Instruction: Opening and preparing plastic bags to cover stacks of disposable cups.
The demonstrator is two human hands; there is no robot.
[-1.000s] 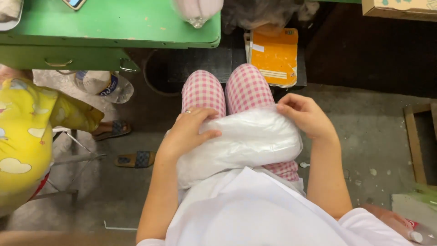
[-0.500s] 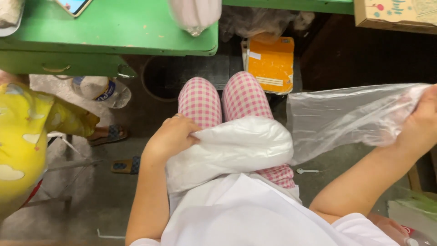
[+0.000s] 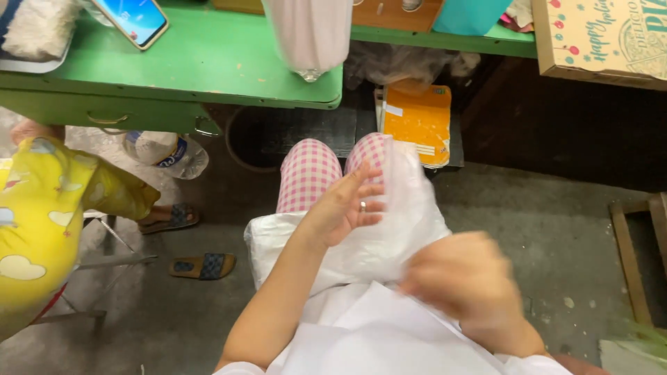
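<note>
The left hand, fingers extended, steadies an upright clear plastic bag over the lap bundle, while the blurred right hand apparently grips its lower edge.

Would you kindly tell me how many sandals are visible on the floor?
2: one sandal worn on a foot beside the yellow-clothed person, another sandal lying loose nearer the camera. Others may be hidden.

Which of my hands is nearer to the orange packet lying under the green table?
Left. The left hand is raised just below the orange packet; the right hand is lower, near the white shirt.
</note>
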